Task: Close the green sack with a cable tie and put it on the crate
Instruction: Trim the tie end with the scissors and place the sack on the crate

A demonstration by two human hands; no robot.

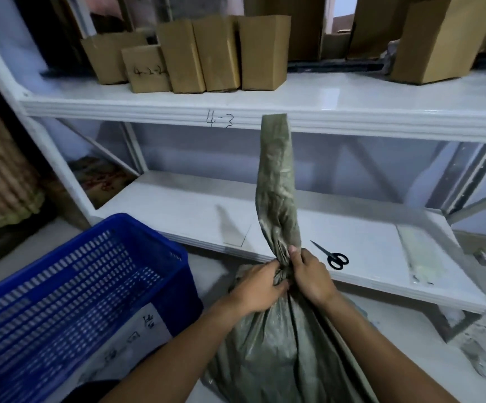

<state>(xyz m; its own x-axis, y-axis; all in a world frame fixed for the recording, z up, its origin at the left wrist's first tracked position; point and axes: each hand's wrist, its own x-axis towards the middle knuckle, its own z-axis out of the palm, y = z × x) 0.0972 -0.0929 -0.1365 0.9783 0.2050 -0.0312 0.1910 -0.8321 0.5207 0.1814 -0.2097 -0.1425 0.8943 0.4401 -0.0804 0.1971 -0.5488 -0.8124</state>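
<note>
Head view: both hands' fingers clamp the green sack (276, 199) neck below shelf (352, 100) mark "4-3".

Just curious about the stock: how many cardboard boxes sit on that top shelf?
6 clearly: five huddled at left, one alone at right. More cardboard stands behind them, partly hidden, so the count may be higher.

One head-worn wide-angle view looks forward and steeply down, close above the white shelf unit (352, 228). The lower shelf board runs across mid-frame, the upper board above it, floor nearest the camera.
</note>
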